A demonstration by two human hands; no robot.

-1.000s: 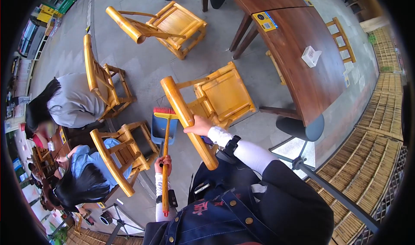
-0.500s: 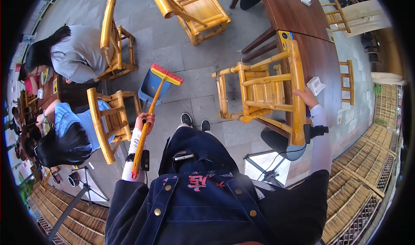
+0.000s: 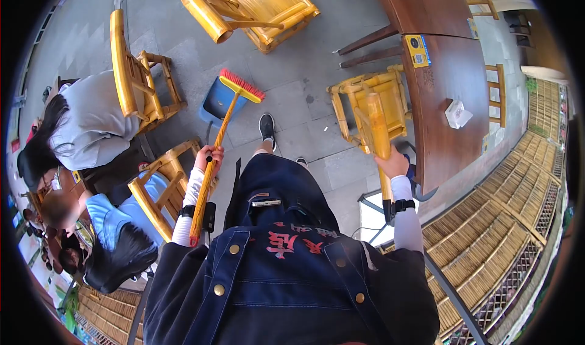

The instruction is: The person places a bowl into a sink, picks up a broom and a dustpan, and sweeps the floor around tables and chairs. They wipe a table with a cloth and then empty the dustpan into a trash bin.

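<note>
My left hand (image 3: 208, 160) is closed around the orange-yellow handle of a broom (image 3: 226, 123). A dark handle end also shows at that grip. Red bristles top the broom's yellow head, which overlaps a blue dustpan (image 3: 213, 109) on the floor ahead. On the right, my right hand (image 3: 393, 163) grips the top back rail of a bamboo chair (image 3: 390, 104). The chair's slatted seat faces the side of a dark wooden table (image 3: 448, 83), and its backrest points toward me.
Seated people (image 3: 97, 123) fill the left side, on bamboo chairs (image 3: 125, 71). Another bamboo chair (image 3: 268, 7) stands ahead. A white tissue box (image 3: 457, 114) sits on the right table. Bamboo fencing (image 3: 481, 247) runs along the lower right. Grey paving (image 3: 292, 107) lies between the furniture.
My right hand has drawn the chair back inward and turned it, so the rail now points toward me. One foot has stepped forward. The broom stays in my left hand.
</note>
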